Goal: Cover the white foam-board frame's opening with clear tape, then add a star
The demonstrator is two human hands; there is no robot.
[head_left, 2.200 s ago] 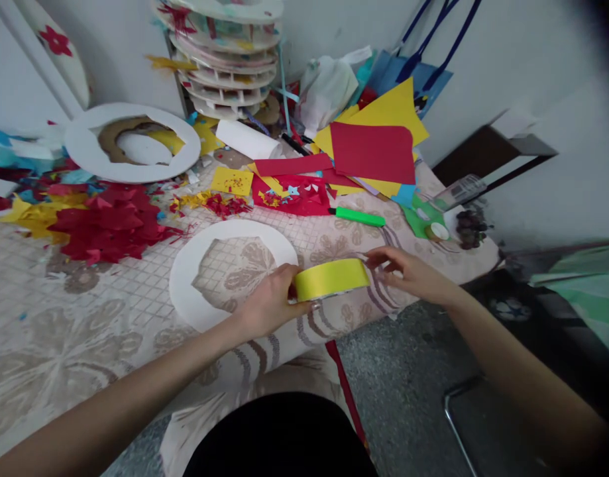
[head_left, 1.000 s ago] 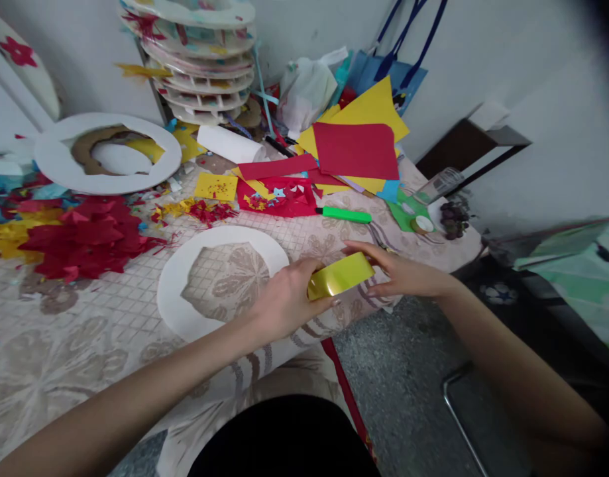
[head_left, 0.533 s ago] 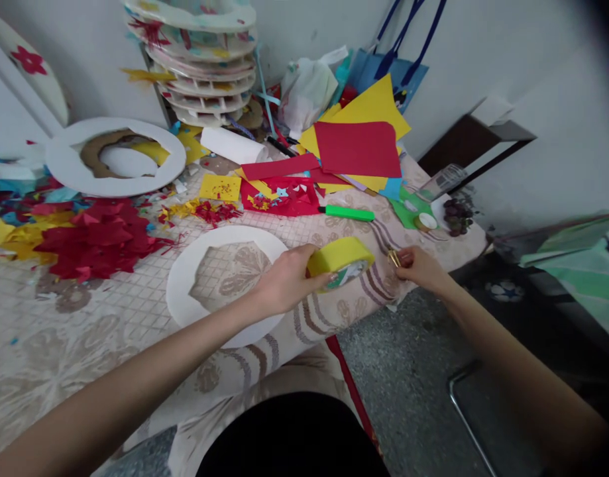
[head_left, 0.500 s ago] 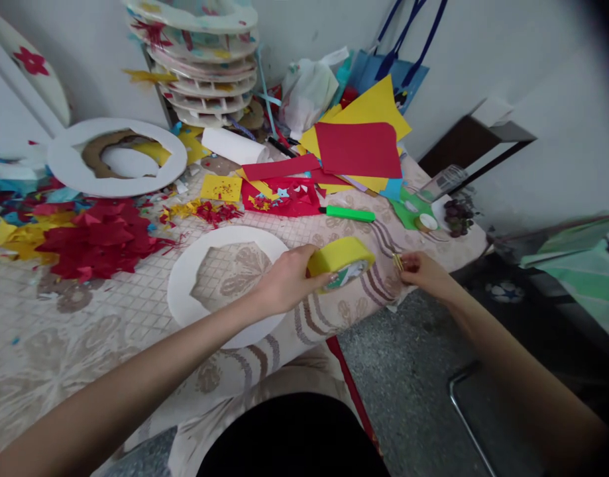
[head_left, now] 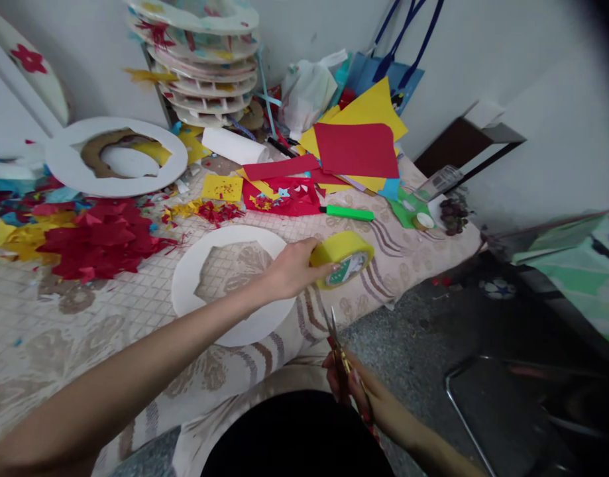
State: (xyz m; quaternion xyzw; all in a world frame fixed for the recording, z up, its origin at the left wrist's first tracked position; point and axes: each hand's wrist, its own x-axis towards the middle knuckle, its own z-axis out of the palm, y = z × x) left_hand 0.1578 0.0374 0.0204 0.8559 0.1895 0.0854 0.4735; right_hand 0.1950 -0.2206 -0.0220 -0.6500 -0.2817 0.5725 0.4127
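Note:
My left hand (head_left: 298,266) is closed on a roll of yellow tape (head_left: 341,248), held above the table near its front edge. In my right hand (head_left: 356,384), low and close to my body, is a pair of scissors (head_left: 338,344) with gold-coloured handles. Their blades point up and away from me, slightly parted, below the tape roll. Under my left forearm a white ring with a star-like cut-out (head_left: 189,265) lies flat on the patterned tablecloth (head_left: 85,358).
Red paper stars (head_left: 105,238) are heaped at the left. Behind lie another white ring (head_left: 65,162), red paper sheets (head_left: 356,149) and a green cutter (head_left: 351,212). A stack of decorated rings (head_left: 209,73) stands at the back. The table edge drops to the floor at right.
My right hand has moved down and left toward my body, and the scissors' blades now show plainly. The tape roll in my left hand has barely shifted.

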